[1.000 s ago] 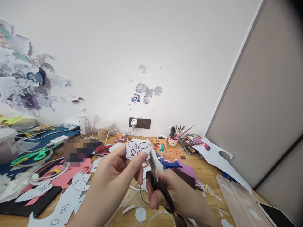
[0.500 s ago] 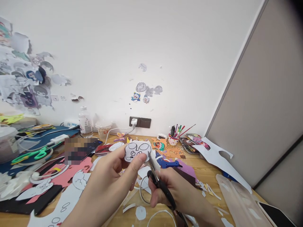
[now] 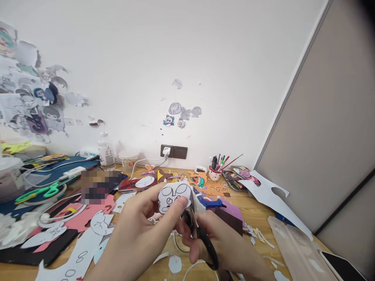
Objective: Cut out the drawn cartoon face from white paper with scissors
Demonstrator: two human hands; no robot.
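Note:
Between the thumb and fingers of my left hand (image 3: 146,226) is a white paper cutout (image 3: 170,193) with a black-outlined cartoon drawing. My right hand (image 3: 215,236) grips black-handled scissors (image 3: 206,242), fingers in the loops. The scissor blades point up and lie along the cutout's right edge; whether they bite into the paper I cannot tell. Both hands are close together above the desk. Behind the scissors lies a blue glue gun (image 3: 212,202), partly hidden by the blades and paper.
Paper scraps (image 3: 175,264) litter the wooden desk (image 3: 249,203). A cup of pens (image 3: 215,173) stands near the wall. To the left are green scissors (image 3: 43,192), pink sheet pieces (image 3: 88,218), a bottle (image 3: 105,150) and cables. A large white paper offcut (image 3: 272,199) lies at right.
The cutout and my left hand have come slightly lower and right, the cutout tilting a little. The scissors have turned more upright, with blades closer along the paper's right edge.

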